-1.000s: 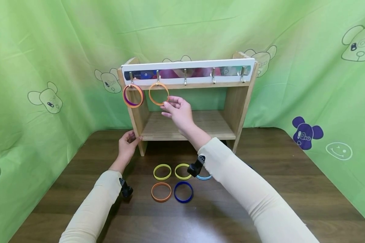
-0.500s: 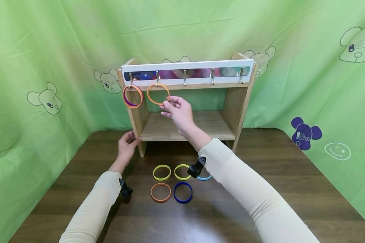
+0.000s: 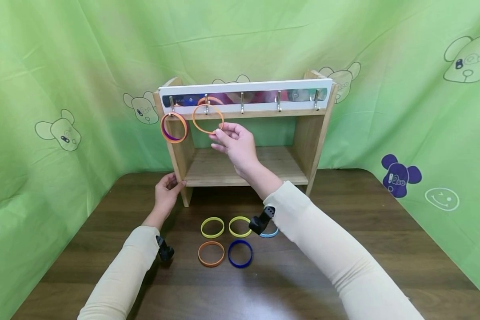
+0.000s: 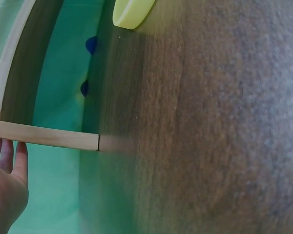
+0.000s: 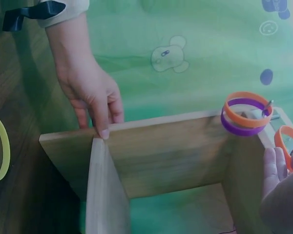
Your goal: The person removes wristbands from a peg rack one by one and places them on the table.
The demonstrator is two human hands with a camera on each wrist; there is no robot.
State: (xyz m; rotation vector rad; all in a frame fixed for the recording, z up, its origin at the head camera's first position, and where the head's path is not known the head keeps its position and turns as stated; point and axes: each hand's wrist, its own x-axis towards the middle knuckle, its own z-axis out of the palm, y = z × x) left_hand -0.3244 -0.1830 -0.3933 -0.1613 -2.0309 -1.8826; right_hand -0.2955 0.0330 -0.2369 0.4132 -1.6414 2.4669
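My right hand pinches the lower right edge of an orange silicone wristband, held in front of the second hook from the left. Whether the hook passes through the band I cannot tell. From the leftmost hook hang another orange wristband and a purple wristband. My left hand grips the lower left side of the wooden shelf, thumb at the front edge and fingers behind the side panel, as the right wrist view also shows.
On the table before the shelf lie two yellow wristbands, an orange one, a dark blue one and a partly hidden light blue one. Several hooks line a white rail across the top. A green curtain stands behind.
My right hand has raised the orange wristband slightly in front of the second hook, and its reflection now shows in the shiny strip. The left hand keeps its place.
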